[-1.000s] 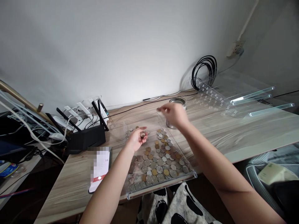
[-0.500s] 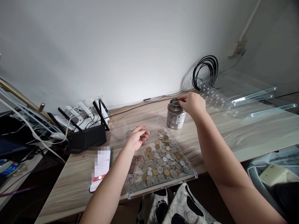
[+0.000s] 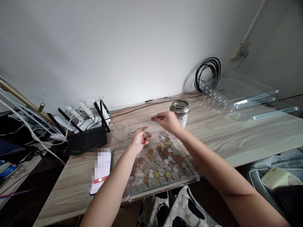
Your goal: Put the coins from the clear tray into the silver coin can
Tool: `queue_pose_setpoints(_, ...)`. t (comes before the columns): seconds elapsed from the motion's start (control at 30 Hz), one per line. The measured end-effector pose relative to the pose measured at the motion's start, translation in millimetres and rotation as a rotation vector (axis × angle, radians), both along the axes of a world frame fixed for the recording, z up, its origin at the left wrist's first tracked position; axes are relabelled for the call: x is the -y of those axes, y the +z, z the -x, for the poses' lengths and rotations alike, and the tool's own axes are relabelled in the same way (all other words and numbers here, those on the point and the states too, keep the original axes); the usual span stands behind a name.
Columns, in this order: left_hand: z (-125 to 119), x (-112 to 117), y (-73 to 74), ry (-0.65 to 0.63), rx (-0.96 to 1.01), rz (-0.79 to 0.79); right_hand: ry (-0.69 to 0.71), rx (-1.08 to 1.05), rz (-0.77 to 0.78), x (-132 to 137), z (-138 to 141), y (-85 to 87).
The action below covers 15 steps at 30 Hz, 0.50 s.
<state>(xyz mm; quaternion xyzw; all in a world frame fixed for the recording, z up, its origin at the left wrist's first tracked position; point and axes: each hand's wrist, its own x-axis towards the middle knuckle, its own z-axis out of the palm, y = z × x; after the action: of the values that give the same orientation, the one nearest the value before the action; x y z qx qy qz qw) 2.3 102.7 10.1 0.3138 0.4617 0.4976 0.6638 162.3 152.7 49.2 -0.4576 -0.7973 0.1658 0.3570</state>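
Observation:
A clear acrylic tray [image 3: 189, 181] lies on the wooden desk [image 3: 224, 135] and holds several silver and brass coins [image 3: 163, 164]. My left hand [image 3: 139, 140] hovers palm up over the tray's far left part, fingers curled round a small stack of coins [image 3: 145, 136]. My right hand [image 3: 167, 121] is in the air over the tray's far edge, between my left hand and a metal tin [image 3: 181, 108], with thumb and fingers pinched together. What the pinch holds, if anything, is too small to tell. The tin stands upright just behind the tray.
A phone [image 3: 100, 170] lies left of the tray. A black router [image 3: 86, 138] and white chargers with cables sit at the back left. Stacked clear acrylic trays [image 3: 239, 97] and a black cable coil [image 3: 208, 71] are at the back right. Patterned cloth [image 3: 175, 211] shows below the desk edge.
My right hand went from above the tray to the tin's mouth, then came back left toward my left hand. The left hand stayed in place holding its coins.

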Motion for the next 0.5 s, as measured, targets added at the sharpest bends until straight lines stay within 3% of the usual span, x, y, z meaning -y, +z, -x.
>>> queue_pose_setpoints(0.1, 2, 1, 0.3, -0.023, 0.002, 0.073, -0.446, 0.133, -0.157, -17, -40, 27.0)
queue_pose_setpoints(0.17, 3, 2, 0.7, -0.032, 0.016, 0.066, -0.608, 0.285, -0.117, -28, -62, 38.0)
queue_pose_setpoints(0.3, 3, 4, 1.0, -0.035, 0.027, 0.077, -0.613, 0.430, -0.051, -40, -78, 38.6)
queue_pose_setpoints(0.5, 4, 1, -0.7, 0.079, 0.054, 0.029, -0.553, 0.416, -0.108, -38, -75, 35.2)
